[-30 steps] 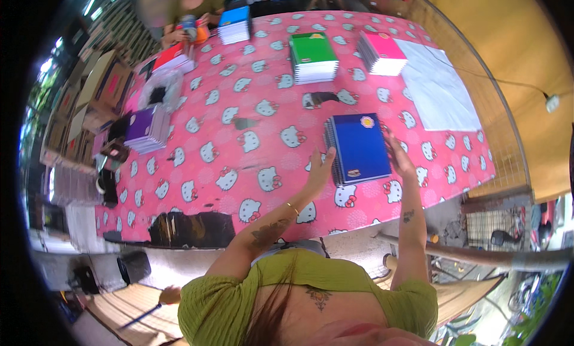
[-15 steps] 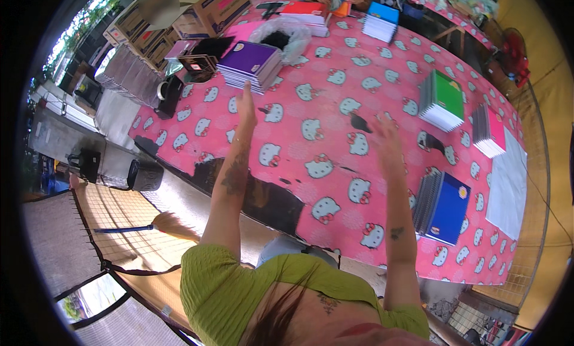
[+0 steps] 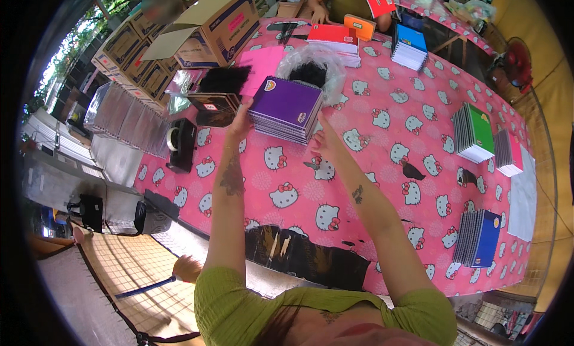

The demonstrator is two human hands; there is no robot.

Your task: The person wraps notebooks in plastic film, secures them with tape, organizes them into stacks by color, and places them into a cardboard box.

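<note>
A stack of purple spiral notebooks (image 3: 286, 104) lies on the pink patterned table cover between my two hands. My left hand (image 3: 240, 123) grips the stack along its left edge, its fingertips by the near left corner. At the right edge is my right hand (image 3: 326, 137), fingers apart and partly bent; one finger reaches up beside the stack, and whether it touches is hard to tell. Right behind the stack sits a clear plastic bag (image 3: 332, 65) with something black in it. A black tape dispenser (image 3: 181, 146) stands to the left of my left hand.
Notebook stacks in red (image 3: 335, 41), light blue (image 3: 409, 47), green (image 3: 474, 132), pink (image 3: 508, 153) and dark blue (image 3: 478, 238) stand around the table (image 3: 311, 196). Cardboard boxes (image 3: 218, 29) rise at the back left. Across the table a person (image 3: 341, 5) holds a red notebook (image 3: 378, 2).
Both my hands have come to the purple stack, the right one sweeping in from the right. My view has shifted left. The person opposite has raised a red notebook.
</note>
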